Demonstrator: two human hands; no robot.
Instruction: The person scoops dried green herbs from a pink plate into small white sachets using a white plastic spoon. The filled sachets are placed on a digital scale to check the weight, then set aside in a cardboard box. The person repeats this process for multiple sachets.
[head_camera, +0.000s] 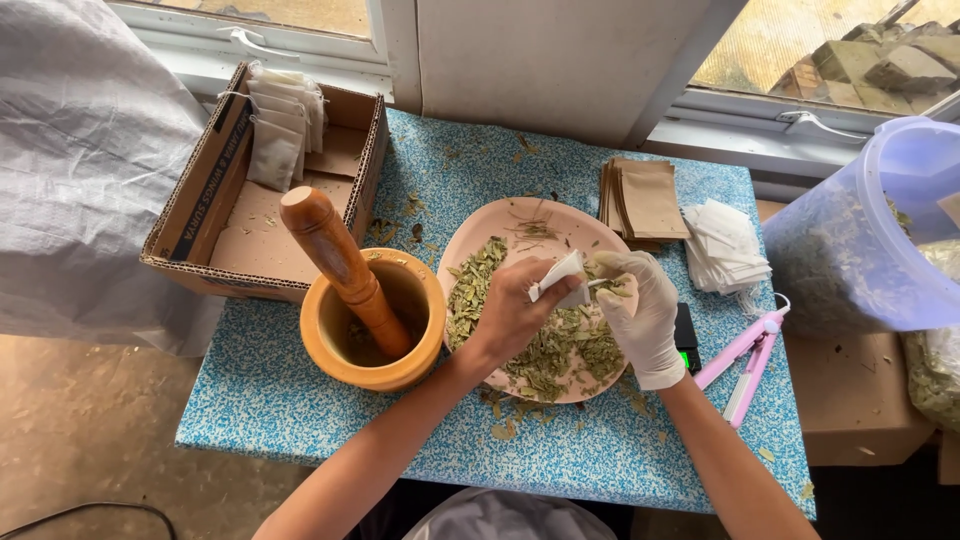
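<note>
Near edge first: both forearms come in from 6 o'clock over the blue speckled counter (330, 420). Left hand (515, 310), bare, is closed in a pinch on a small white tea bag (562, 275), held just above the pink plate (470, 240). Right hand (640, 310), in a white glove, has its fingers bunched at the bag's 3 o'clock side, pinching what looks like a bit of dried green leaf (555, 350) at the bag's mouth; exact finger contact is too small to tell.

Handling judgement: the bag is very light, thin, limp, probably tears easily. Best held by the edges near the opening, as the left hand does. Leaf is brittle and crumbly, spills easily.

Orientation: the bag's long axis runs roughly 8 to 2 o'clock, open end apparently toward the gloved hand.

At 9 o'clock of the plate: wooden mortar (372, 320), its pestle (345, 265) leaning toward 11. At 3 o'clock: pink-white sealer tool (745, 365).

Further back: cardboard box (215, 190) with filled bags at 10, brown pouches (645, 200) and white empty bags (725, 245) at 1 to 2, a clear tub (870, 240) at far 3.
</note>
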